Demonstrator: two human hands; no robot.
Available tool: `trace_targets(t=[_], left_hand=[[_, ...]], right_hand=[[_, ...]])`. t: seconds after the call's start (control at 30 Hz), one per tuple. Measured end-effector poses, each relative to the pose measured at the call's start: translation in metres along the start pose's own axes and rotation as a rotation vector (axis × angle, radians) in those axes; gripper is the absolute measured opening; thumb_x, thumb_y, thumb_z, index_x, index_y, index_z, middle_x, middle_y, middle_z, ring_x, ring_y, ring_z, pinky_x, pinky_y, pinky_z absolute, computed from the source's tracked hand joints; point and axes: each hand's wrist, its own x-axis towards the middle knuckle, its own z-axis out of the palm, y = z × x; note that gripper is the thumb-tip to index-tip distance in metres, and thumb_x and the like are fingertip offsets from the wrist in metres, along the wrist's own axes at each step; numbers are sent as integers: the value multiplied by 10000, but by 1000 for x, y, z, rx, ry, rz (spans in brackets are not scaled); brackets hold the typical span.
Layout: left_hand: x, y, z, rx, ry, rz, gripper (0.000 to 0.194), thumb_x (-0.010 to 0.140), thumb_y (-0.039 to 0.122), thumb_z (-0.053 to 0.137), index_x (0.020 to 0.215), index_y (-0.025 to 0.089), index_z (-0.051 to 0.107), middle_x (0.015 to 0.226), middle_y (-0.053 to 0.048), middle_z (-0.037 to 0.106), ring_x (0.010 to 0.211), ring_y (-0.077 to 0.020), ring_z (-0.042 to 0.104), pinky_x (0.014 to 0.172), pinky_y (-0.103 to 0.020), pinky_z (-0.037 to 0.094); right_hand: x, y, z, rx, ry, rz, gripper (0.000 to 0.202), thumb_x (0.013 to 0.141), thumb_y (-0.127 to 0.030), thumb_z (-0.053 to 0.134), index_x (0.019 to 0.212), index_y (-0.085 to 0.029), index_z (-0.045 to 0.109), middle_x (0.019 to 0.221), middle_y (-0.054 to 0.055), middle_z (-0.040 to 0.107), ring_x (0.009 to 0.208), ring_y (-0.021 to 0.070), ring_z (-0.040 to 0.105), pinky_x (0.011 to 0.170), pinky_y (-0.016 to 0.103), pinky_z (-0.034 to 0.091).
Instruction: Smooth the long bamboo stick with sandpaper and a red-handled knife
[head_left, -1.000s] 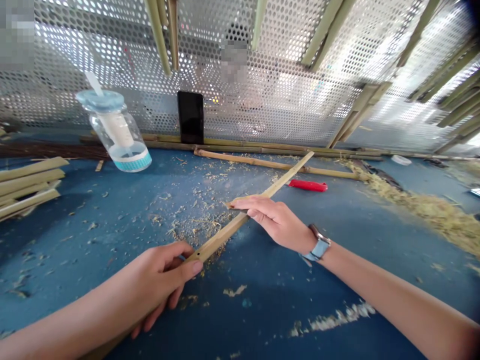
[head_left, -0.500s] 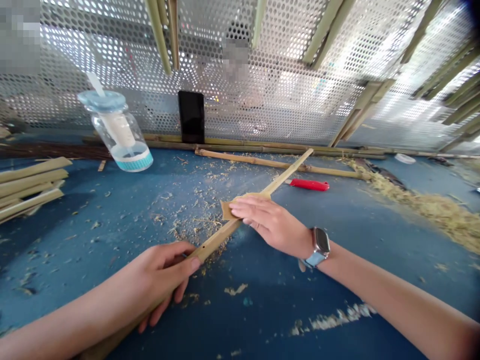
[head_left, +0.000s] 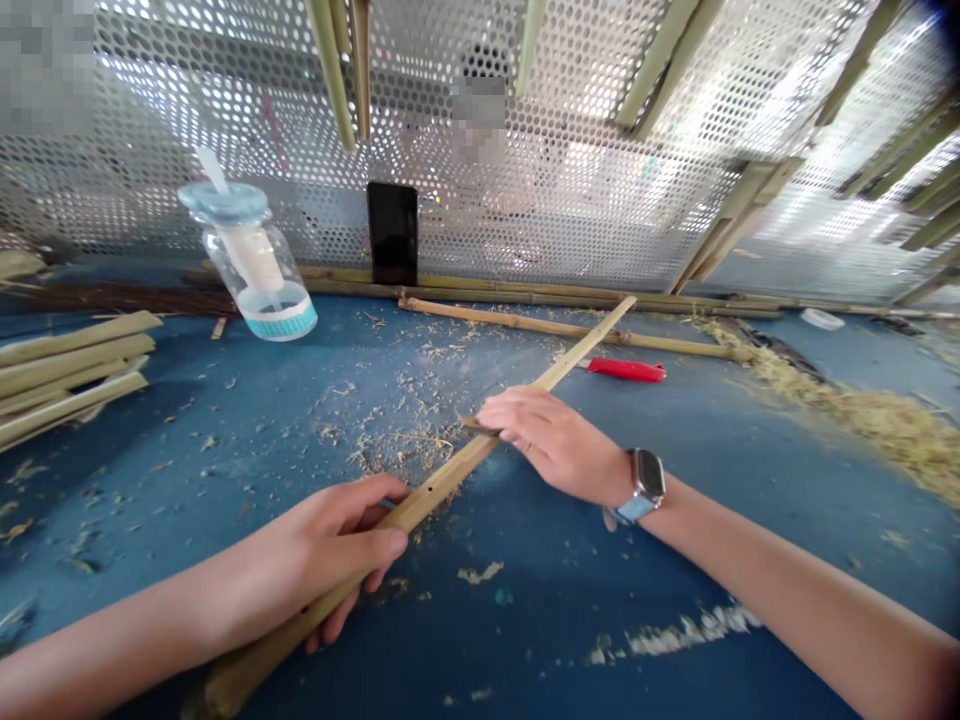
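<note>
A pale bamboo strip [head_left: 457, 465] with small dark holes runs diagonally from the lower left toward the back right. My left hand [head_left: 330, 545] is closed around its nearer part, thumb on top and fingers beneath. Further along, my right hand [head_left: 559, 445], with a watch [head_left: 648, 475] on the wrist, presses a folded piece of sandpaper [head_left: 474, 424] over the strip. Most of the sandpaper is hidden under the fingers; a brown edge sticks out on the left. Just beyond this hand lies a knife with a red handle [head_left: 626, 370], its blade partly behind the strip.
Shavings [head_left: 405, 450] litter the blue table [head_left: 555, 620]. A lidded bottle with a straw [head_left: 274, 270] and a black phone [head_left: 394, 235] stand at the back, before a perforated metal screen [head_left: 570, 180]. Bamboo pieces [head_left: 75, 365] are stacked left; a thin cane [head_left: 525, 323] lies behind.
The sandpaper, flatter before, is now bent down around the strip under my right fingers. More of the strip's near end shows below my left hand. The view has shifted slightly.
</note>
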Motion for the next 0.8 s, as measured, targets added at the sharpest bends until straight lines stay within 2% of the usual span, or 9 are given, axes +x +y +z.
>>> trace_targets(t=[0.13,0.23,0.3,0.4,0.47,0.57,0.63,0.7,0.8], left_hand=[[-2,3,-8,-2,-141,-43,416,886,586,680,1096,262,525,777,72,612,505,-78,607,474,-162,501],[-1,1,-11,25,-166,-59,478,877,649,679,1090,250,526,702,83,588,477,-59,550,463,-143,461],[1,-2,-11,40,-178,-56,472,881,669,663,1026,241,525,673,82,581,470,-68,565,456,-148,462],[3,-6,-9,75,-135,-30,490,878,711,633,921,237,515,716,62,610,464,-85,609,437,-166,481],[4,-8,-6,119,-49,-25,534,863,765,586,883,235,524,722,62,600,374,-55,509,349,-163,397],[6,-8,2,165,114,-39,544,847,792,517,903,252,556,666,79,549,330,-39,327,301,-182,250],[8,-7,7,199,218,9,501,854,756,491,853,260,561,621,72,527,380,-62,329,354,-203,270],[9,-6,11,247,276,69,481,866,725,480,747,262,531,560,58,497,426,-92,363,420,-230,331],[11,-5,14,295,285,112,501,880,705,484,638,268,453,533,40,471,467,-117,410,473,-255,382]], right_hand=[[-6,19,-6,-76,-6,30,169,1058,-153,438,1101,-195,596,992,91,743,975,222,683,924,432,556],[-9,29,-10,-92,-1,29,173,1060,-157,407,1053,-214,570,936,74,717,915,216,658,878,418,538],[-14,42,-14,-115,25,71,174,1060,-183,406,1034,-219,575,925,73,712,887,220,653,868,425,538],[-22,63,-19,-145,82,221,208,1069,-259,410,1036,-223,612,934,84,723,881,240,669,849,453,565],[-24,64,-18,-140,129,329,237,1073,-290,422,1079,-219,647,1005,108,748,978,268,700,892,495,583],[-16,37,-8,-58,129,333,259,1075,-249,448,1211,-227,667,1209,117,762,1230,271,680,1087,567,520],[-6,7,0,54,48,196,293,1075,-194,455,1291,-254,644,1318,78,741,1330,219,633,1211,561,417],[3,-21,8,160,-32,40,316,1075,-164,459,1340,-240,614,1397,63,706,1412,174,562,1266,507,355],[10,-33,12,212,-86,-84,332,1075,-130,436,1359,-169,604,1452,100,668,1499,158,454,1267,440,360]])
